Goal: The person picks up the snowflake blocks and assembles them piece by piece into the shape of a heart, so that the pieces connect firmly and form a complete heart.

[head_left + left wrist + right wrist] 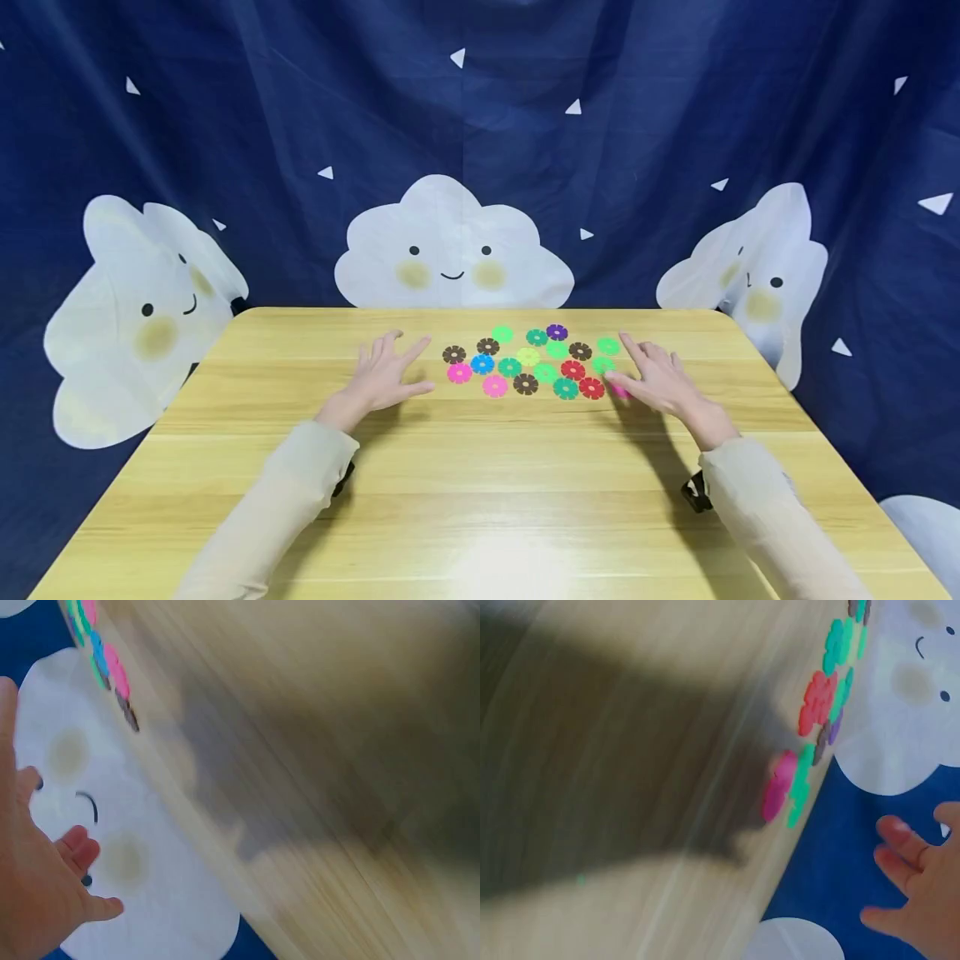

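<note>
Several flat, notched plastic discs lie spread across the far middle of the table, among them a blue disc (482, 364), a yellow disc (528, 357), a purple disc (557, 332) and a red disc (592, 388). To their left, my left hand (381, 377) hovers above the wood with fingers spread, holding nothing. On the other side my right hand (657, 379) is also raised, fingers apart and empty. It partly covers a magenta disc (780, 786), which shows whole in the right wrist view. Brown discs (126, 710) are nearest the left hand.
The wooden table (480, 467) reaches back to a dark blue curtain (465, 108) printed with white clouds (453, 217) and small triangles. Both forearms wear pale sleeves (277, 500), with a black device (697, 492) under the right wrist. Arm shadows fall on the wood.
</note>
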The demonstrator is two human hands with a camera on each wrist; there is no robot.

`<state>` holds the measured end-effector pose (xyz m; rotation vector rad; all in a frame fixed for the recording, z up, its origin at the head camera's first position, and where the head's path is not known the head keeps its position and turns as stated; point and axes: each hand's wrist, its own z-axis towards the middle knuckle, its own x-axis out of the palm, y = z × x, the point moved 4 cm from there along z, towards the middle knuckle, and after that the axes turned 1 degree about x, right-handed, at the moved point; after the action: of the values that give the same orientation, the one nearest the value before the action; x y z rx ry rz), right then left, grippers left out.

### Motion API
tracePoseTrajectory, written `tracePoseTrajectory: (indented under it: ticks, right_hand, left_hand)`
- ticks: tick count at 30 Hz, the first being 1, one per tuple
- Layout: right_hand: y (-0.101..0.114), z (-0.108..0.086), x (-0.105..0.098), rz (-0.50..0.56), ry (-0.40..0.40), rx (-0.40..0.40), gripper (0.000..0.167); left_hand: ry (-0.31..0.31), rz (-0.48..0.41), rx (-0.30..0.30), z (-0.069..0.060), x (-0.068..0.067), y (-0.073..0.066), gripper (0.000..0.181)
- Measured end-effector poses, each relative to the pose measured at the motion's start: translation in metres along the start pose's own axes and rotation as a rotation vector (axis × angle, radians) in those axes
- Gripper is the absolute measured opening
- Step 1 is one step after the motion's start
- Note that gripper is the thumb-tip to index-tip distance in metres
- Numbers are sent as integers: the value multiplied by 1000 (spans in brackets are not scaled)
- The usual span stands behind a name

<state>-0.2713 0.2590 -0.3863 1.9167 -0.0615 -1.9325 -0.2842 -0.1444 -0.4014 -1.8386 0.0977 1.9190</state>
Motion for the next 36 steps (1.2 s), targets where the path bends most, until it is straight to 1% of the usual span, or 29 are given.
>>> tracePoseTrajectory:
  ticks: [2,4,5,7,11,12,14,18,21,23,26,30,32,34,36]
  right_hand:
    - [2,5,4,31,-9,-29,79]
    - [4,9,7,61,-11,-65,76]
    - [5,11,9,82,-4,-87,74]
    - [8,16,15,136,45,-132,71]
    - [13,23,26,226,186,-211,65]
    - [14,24,28,237,217,-224,63]
    - [16,27,31,236,254,-252,61]
    - [21,34,39,237,311,-274,57]
    - [24,38,45,254,343,-272,55]
    - [26,40,48,242,347,-269,54]
    - [28,43,53,190,346,-251,54]
    - [30,46,60,88,349,-216,53]
    - [32,47,62,43,334,-218,52]
    - [33,47,63,18,309,-212,51]
    - [34,48,63,20,290,-198,49]
  left_hand:
    - [10,5,24,6,4,-5,72]
    - [28,20,33,13,9,-10,70]
    - [41,37,29,16,12,-13,69]
    - [80,65,12,22,17,-20,68]
    - [167,86,-14,31,29,-34,67]
    - [180,78,-11,33,32,-38,67]
    - [191,48,8,35,38,-44,65]
    - [175,23,54,41,50,-55,56]
    - [150,31,68,47,56,-61,50]
    - [136,36,71,50,60,-64,48]
    - [121,39,59,55,63,-68,46]
    - [119,55,13,58,66,-71,45]
    - [114,69,-1,59,67,-72,45]
    - [102,77,-10,60,67,-73,45]
    - [85,73,-11,62,68,-74,43]
